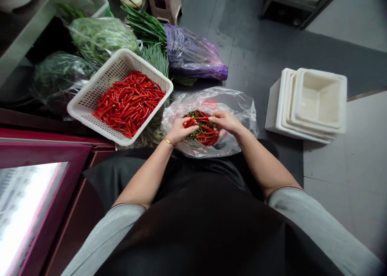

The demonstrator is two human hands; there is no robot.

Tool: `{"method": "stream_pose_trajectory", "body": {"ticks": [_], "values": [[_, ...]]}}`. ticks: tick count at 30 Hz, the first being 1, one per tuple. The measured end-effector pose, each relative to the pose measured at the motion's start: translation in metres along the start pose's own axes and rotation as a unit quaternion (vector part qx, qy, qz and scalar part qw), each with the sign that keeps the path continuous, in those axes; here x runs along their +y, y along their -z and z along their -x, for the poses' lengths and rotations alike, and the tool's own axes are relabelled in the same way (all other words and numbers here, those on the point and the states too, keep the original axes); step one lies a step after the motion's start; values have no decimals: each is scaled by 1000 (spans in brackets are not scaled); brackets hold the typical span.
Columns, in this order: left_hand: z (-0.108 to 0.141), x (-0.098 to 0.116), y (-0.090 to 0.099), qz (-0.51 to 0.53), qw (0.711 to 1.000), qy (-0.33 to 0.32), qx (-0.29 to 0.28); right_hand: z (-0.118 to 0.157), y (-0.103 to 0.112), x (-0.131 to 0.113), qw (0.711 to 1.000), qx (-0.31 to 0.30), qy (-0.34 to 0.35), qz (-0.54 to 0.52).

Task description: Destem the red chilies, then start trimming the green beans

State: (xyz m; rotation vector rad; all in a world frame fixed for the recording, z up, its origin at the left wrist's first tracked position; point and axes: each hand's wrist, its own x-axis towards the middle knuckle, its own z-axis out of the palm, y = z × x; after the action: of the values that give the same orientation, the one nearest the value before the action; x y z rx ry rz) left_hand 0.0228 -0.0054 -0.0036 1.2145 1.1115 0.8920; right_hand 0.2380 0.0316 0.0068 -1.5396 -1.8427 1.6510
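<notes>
A clear plastic bag [238,102] lies open in front of me, holding red chilies with green stems [207,138]. At its left side my left hand [180,130], with a gold bangle at the wrist, is closed around several red chilies. Over the right part of the pile, my right hand [225,121] pinches a red chili between thumb and fingers. To the left, a white perforated basket [81,102] is tilted and holds a heap of red chilies [130,102].
Bagged greens [102,38] and a purple bag [196,54] of long green stalks lie beyond the basket. Stacked white baskets [320,98] stand at right. A stool [165,4] is at the back, a metal rack [302,6] at upper right, a maroon-framed cabinet [60,211] at lower left.
</notes>
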Motion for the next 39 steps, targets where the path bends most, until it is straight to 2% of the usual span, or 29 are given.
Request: {"method": "stream_pose_trajectory", "body": {"ticks": [1,2,4,6,8,11,14,17,19,21,23,27,31,33,36,38,39], "values": [[0,-5,3,57,998,25,5,-4,1,3,993,30,-4,114],[1,-9,6,114,992,45,3,-8,-1,6,973,52,-4,223],[1,-13,9,207,976,65,-13,-20,-12,9,919,72,9,388],[2,-14,9,250,965,74,-27,-32,-27,8,882,64,28,466],[0,-14,5,238,966,92,-31,-40,-33,4,868,49,49,491],[-7,-15,-3,153,982,111,17,-40,-22,-7,877,68,83,468],[-19,-15,-11,84,992,59,74,-27,-4,-20,910,113,129,379],[-27,-10,-20,90,994,50,30,-14,-4,-26,924,158,177,300],[-26,-5,-26,125,988,90,-12,-11,-13,-24,909,200,195,310],[-21,0,-30,166,977,133,-32,-10,-22,-19,886,216,197,359],[-15,4,-31,192,967,165,-33,-10,-27,-11,871,205,176,411],[-6,11,-20,240,955,173,-30,-3,-25,5,864,163,68,471],[-5,10,-5,317,931,174,-53,2,-36,21,846,41,17,531],[-5,6,-1,324,928,176,-51,-2,-42,27,846,5,14,534],[-7,-1,1,313,929,191,-59,-14,-38,27,876,30,27,480],[-8,-5,-1,290,937,189,-55,-20,-26,23,926,67,27,370],[-8,-6,-3,268,945,182,-43,-20,-20,20,957,77,22,278]]}}
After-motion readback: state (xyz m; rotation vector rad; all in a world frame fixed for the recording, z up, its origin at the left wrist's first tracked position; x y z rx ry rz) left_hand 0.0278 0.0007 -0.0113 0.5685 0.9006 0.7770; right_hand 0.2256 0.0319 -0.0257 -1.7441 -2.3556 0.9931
